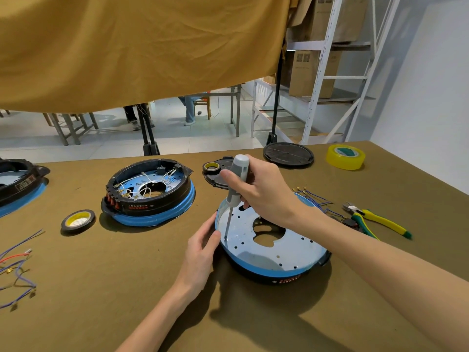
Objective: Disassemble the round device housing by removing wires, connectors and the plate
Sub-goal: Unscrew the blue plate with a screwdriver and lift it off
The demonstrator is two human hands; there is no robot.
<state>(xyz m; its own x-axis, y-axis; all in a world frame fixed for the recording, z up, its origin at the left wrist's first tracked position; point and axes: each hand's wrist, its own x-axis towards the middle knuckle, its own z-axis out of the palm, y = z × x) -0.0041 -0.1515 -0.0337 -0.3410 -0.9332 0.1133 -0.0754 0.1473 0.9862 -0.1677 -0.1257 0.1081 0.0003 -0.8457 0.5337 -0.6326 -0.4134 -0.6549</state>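
Plate removal: right hand [264, 191] grasps the screwdriver [237, 184], tip on a plate [291, 250] screw; left hand [203, 247], fingers relaxed, steadies the housing [266, 274]. Next: back the screw out.

Head view looks down, near table [279, 326].
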